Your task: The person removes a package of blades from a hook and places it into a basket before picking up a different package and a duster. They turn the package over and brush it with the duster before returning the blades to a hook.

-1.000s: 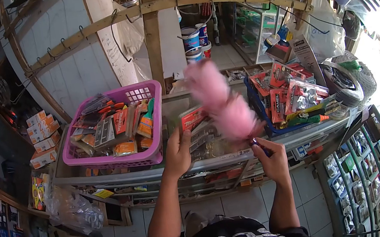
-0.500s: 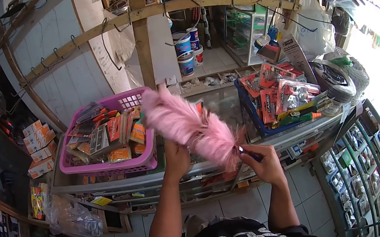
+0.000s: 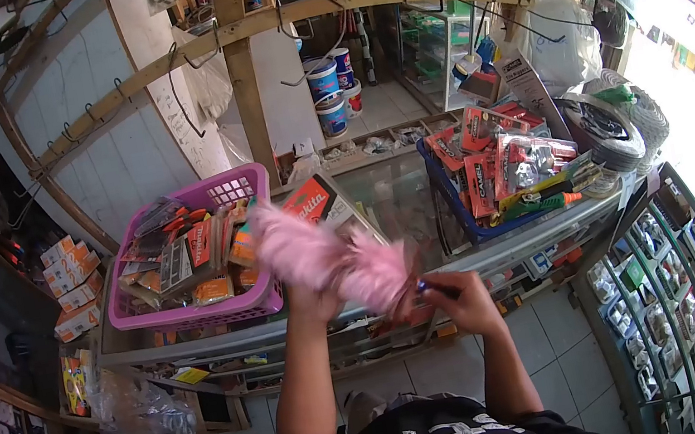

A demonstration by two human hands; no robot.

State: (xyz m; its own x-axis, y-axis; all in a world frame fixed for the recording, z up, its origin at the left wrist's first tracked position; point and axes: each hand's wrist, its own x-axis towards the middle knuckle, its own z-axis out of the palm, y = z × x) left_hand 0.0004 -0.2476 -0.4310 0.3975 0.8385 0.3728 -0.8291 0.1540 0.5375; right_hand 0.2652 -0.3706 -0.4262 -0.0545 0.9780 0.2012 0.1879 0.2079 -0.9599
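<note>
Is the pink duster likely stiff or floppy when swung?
The duster is probably floppy and light: its pink plumes look wispy and blur. The right hand pinches a thin handle, which seems rigid. The left hand, under it, is mostly hidden.

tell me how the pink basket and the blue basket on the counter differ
The pink basket sits on the left, the blue basket on the right. The pink basket holds orange and grey packs lying low; the blue basket's red packs pile above its rim. Both rest on the glass counter.
</note>
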